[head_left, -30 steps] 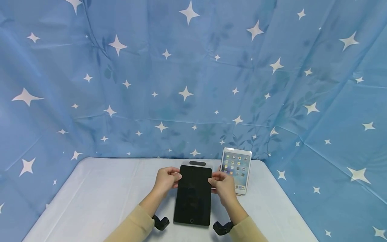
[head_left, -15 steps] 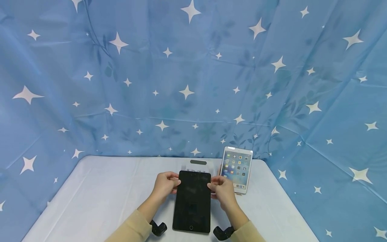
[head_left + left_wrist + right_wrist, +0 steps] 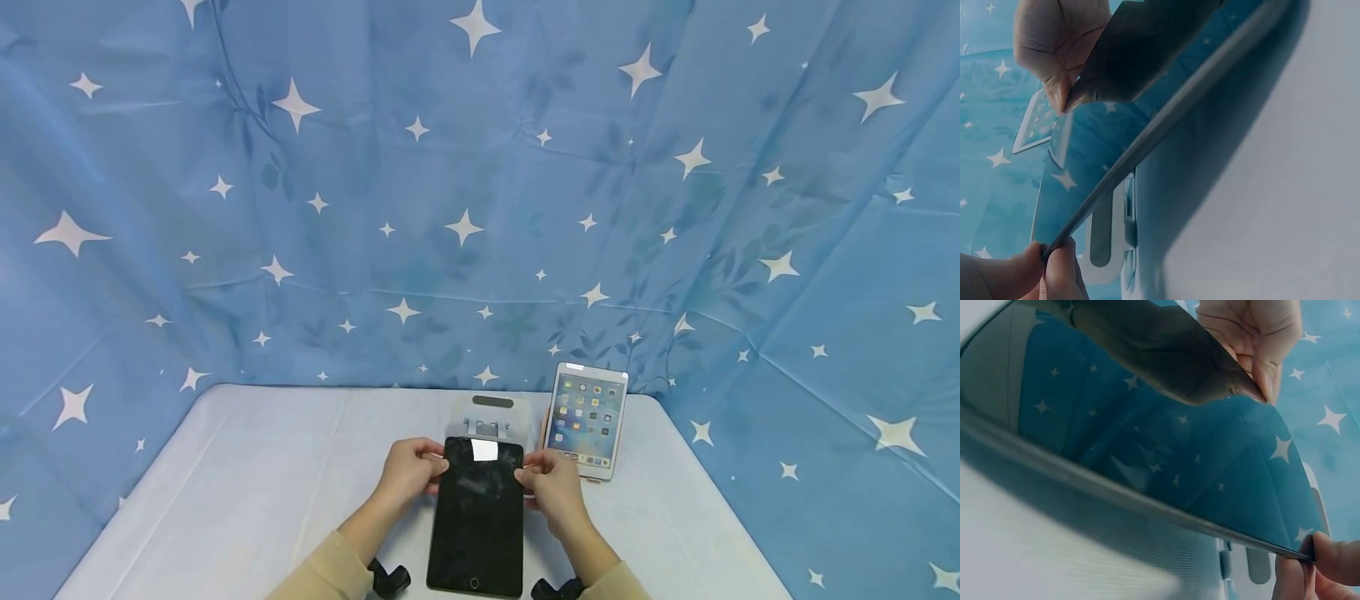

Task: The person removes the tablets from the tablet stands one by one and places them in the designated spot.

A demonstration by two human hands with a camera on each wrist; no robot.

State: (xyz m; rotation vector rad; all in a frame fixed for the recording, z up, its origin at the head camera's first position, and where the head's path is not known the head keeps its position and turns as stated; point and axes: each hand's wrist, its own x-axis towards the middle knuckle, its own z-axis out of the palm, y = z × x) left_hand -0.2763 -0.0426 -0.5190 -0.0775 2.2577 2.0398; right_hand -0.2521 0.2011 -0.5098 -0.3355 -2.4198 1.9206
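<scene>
Between both hands is a black tablet (image 3: 477,525) with a round home button at its near end and a bright reflection near its far end. My left hand (image 3: 409,473) pinches its upper left edge, thumb on the glass and fingers beneath. On the opposite edge my right hand (image 3: 553,487) pinches it the same way. In both wrist views the tablet's far end is raised off the table, tilted. Just beyond it stands a pale stand (image 3: 491,412) with a dark grey pad (image 3: 492,401) and a metal hinge; its lower part is hidden behind the tablet.
A white tablet (image 3: 588,417) with a lit screen of app icons leans upright on a support behind my right hand. The white table (image 3: 285,467) ends at a blue star-patterned curtain (image 3: 337,167) behind and at both sides.
Both hands have drawn the black tablet toward the near edge, showing more of the stand and its hinge. A bright reflection now appears on its screen. The white tablet stays put.
</scene>
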